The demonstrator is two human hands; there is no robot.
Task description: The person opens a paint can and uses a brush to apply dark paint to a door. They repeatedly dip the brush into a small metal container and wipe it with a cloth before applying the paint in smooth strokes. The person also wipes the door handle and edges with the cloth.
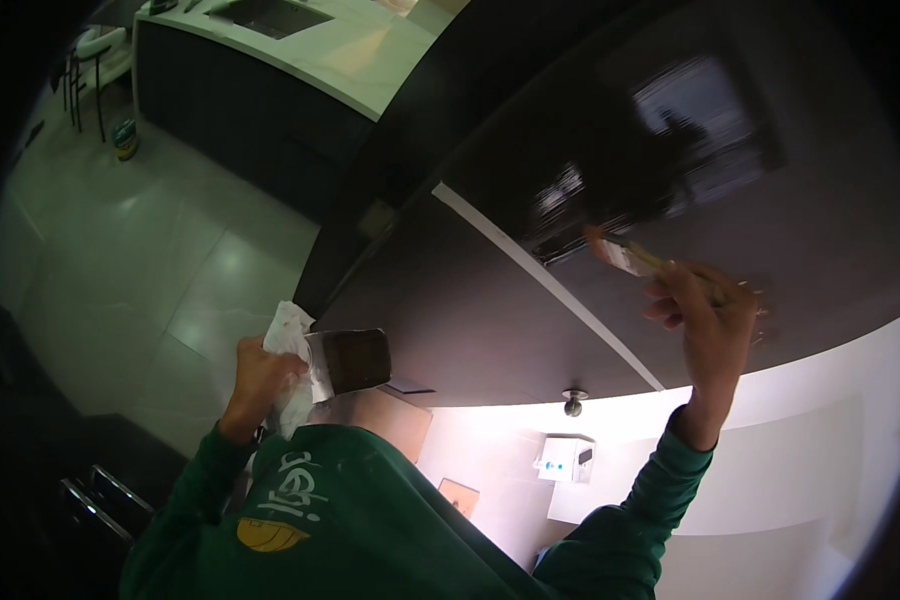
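- Head view: the right hand (705, 325), right of centre in the frame, is raised and pinches the handle of a paintbrush (625, 257) between curled fingers; the bristle end points up and left against a dark overhead panel (490, 300).
- Just past the bristles sits a glossy, wet-looking patch (620, 170), shinier than the matt surface around it.
- The left hand (260, 375), lower left of centre, is closed around a small dark container (355, 360) together with a crumpled white rag (290, 345) tucked against its side.
- The paintbrush looks light and stiff in the handle, soft at the tip; a grip low on the handle, as now, seems best for control.
- The container is probably rigid, moderately light and likely to spill if tipped; holding it round the body with the rag should steady it.
- The dark panel fills the centre and upper right, crossed by a thin pale strip (540, 275) running diagonally.
- Upper left shows a pale tiled floor (140, 240) and a dark counter with a white top (350, 60).
- Lower right shows a white wall (810, 450); both green sleeves (370, 520) rise from the lower edge.
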